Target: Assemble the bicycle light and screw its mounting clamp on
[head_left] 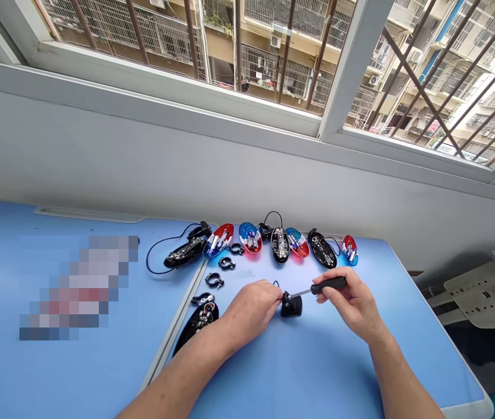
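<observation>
Screwdriver [317, 288] tip against a small black unit [291, 307], which sat over the blue table [317, 372].
The right hand [354, 302] was closed around the tool's handle; the left hand [251, 308] pinched the unit's left side, fingertips partly hidden. Black ring clamps [214, 280] lay beyond the left hand, near red-and-blue shells [218, 240].

Near tabletop [299, 372] passable; clamps [203, 298] crowd left; casings [279, 244] line back; screwdriver [329, 284] bars middle.
</observation>
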`<state>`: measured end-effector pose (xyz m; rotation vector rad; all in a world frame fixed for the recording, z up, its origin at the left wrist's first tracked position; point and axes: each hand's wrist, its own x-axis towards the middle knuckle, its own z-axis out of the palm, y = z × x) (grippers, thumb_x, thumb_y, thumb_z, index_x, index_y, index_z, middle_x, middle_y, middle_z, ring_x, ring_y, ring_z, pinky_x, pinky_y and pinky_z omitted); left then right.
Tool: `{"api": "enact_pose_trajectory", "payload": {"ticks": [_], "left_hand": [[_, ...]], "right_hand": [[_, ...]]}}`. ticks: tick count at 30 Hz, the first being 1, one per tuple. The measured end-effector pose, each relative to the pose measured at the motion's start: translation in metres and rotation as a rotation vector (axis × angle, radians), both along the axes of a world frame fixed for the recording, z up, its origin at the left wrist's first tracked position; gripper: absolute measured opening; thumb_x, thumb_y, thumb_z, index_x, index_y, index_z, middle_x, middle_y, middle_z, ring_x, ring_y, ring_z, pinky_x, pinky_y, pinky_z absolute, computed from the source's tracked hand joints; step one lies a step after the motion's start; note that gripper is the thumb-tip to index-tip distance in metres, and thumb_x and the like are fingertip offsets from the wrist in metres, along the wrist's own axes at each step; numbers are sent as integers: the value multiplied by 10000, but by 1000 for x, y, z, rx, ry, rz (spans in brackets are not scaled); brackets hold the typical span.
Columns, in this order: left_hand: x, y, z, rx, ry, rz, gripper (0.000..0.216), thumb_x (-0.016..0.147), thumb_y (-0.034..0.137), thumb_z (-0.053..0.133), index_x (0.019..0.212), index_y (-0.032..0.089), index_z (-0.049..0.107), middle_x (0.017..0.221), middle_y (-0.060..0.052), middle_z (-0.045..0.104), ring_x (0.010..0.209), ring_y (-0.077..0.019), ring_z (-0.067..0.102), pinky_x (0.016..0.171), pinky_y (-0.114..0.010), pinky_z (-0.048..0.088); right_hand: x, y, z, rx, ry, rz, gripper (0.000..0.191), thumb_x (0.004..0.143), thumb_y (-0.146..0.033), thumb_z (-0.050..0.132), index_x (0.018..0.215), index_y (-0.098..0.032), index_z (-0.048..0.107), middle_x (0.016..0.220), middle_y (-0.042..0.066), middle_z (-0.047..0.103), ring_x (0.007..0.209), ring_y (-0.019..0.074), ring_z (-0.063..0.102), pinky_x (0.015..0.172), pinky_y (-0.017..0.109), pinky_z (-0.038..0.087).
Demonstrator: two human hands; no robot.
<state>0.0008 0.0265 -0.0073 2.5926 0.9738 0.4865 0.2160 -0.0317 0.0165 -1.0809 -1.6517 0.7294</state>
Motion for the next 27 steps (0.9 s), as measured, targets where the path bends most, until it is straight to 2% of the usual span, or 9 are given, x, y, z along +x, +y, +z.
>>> {"api": "enact_pose_trajectory", "payload": {"ticks": [2,7,18,23,27], "left_hand": [[0,0,0,4,-1,2,241,830,58,431,711,175,605,676,-27,622,647,-162,556,612,-246,414],[1,1,-1,-9,8,1,255,827,63,421,681,174,597,669,-34,621,644,-168,552,607,-251,412],[4,-1,6,-183,-53,51,194,802,83,441,722,177,590,725,-32,627,682,-167,556,651,-252,421],[5,-5,8,-345,-115,154,189,770,86,441,668,190,562,641,11,584,635,-159,530,598,-246,381],[6,-4,7,-579,-165,263,168,692,84,453,673,182,588,592,24,593,593,-152,566,510,-217,378]], "right_hand": [[-1,1,0,-9,15,-23,106,890,-264,556,982,-222,527,942,55,687,673,149,684,638,321,594],[-7,3,-3,-18,67,-109,134,838,-297,619,875,-213,521,824,39,702,593,157,696,554,281,582],[-15,2,-7,-58,160,-212,162,802,-316,659,799,-203,543,690,7,692,531,156,683,526,267,568],[-17,1,-7,-59,173,-207,150,801,-306,660,806,-202,553,711,10,695,532,150,682,526,261,569],[-20,0,-9,-42,154,-192,142,798,-285,662,814,-197,551,726,17,697,542,146,683,524,249,567]]}}
